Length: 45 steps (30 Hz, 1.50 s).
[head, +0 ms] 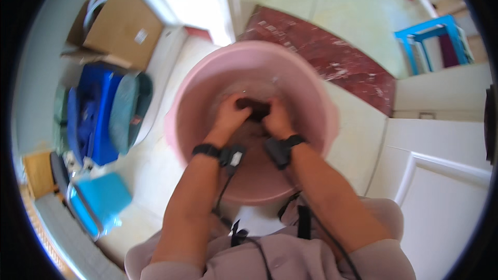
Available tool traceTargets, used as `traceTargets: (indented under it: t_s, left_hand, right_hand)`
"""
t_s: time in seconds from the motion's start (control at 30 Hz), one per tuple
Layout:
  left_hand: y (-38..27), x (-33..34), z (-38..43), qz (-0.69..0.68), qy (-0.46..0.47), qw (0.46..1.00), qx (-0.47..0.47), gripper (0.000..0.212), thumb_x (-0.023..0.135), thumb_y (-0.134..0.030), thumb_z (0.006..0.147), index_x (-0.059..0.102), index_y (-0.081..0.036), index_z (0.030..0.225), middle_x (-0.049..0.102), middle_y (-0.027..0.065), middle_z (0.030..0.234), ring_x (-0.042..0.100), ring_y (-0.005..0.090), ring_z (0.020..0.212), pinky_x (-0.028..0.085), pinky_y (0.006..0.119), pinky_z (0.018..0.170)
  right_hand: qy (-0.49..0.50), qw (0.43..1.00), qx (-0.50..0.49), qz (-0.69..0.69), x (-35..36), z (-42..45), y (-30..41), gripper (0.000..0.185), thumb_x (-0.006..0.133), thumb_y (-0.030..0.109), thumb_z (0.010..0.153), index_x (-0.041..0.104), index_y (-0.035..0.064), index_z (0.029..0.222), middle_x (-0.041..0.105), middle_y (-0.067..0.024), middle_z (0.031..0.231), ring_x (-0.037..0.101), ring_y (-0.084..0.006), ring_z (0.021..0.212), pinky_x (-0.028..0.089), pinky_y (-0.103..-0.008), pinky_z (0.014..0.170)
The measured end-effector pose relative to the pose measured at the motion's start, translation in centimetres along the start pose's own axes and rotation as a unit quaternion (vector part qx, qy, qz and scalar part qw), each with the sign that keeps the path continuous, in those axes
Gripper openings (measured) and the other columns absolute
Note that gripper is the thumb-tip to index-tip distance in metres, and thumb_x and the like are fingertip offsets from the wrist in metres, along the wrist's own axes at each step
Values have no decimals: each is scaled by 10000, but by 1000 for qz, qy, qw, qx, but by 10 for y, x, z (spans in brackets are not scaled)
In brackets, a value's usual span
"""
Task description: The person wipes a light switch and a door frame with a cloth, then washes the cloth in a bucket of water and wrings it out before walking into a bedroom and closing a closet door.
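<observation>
A large round pink plastic basin (307, 85) stands on the floor before me, with what looks like water low in it. Inside the basin, my left hand (230, 116) grips one end of a dark, wet-looking cloth (255, 109). The other end of the cloth is in my right hand (278, 118), so it spans the gap between them. Below the hands, more dark material seems to lie in the basin, but blur hides its shape. Black straps with small devices and cables circle both wrists.
At the left are an open cardboard box (124, 27), a blue plastic container (103, 120), a teal tub (122, 112) and a blue-seated chair (103, 194). A blue stool (424, 31) stands at the upper right. A white door panel (447, 202) is close on the right.
</observation>
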<state>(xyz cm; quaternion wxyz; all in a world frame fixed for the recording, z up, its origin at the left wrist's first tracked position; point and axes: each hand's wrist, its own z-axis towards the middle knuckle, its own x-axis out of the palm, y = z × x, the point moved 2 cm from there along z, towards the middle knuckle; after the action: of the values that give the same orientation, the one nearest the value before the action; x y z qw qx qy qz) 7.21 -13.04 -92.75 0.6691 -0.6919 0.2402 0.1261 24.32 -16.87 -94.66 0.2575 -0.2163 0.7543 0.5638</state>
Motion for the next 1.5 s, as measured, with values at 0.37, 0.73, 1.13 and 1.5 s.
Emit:
traceTargets:
  t_s: [0.37,0.73,1.13,1.5]
  left_hand:
    - [22,-1,-10,209,96,962,-150,582,734,-160,683,555,-205,1235,433,129,1331,453,340,1230,389,450,1022]
    - [31,11,-27,368,104,923,-37,484,591,-98,768,572,-245,1229,492,101,1327,452,314,1243,299,516,1058]
    - [-10,-3,-19,311,113,931,-152,557,568,-254,848,416,-186,1379,423,134,1374,333,351,1322,337,588,1008]
    - [13,9,-13,84,188,969,-135,539,779,-80,660,567,-51,1155,472,201,1300,611,340,1023,496,411,875]
  right_hand:
    - [56,985,20,-159,-3,-16,12,463,771,142,647,604,100,1077,485,-161,1163,527,-369,1062,455,-462,905]
    - [73,979,-4,-189,11,-8,-12,250,533,141,816,644,110,1038,596,-216,1088,574,-386,1024,459,-500,864]
    - [30,995,27,-95,-9,-4,16,507,636,173,778,516,122,1267,496,-242,1233,537,-436,1088,449,-480,922]
    - [55,964,147,215,44,14,-55,327,561,177,851,567,20,1138,593,-209,1032,605,-324,973,492,-422,840]
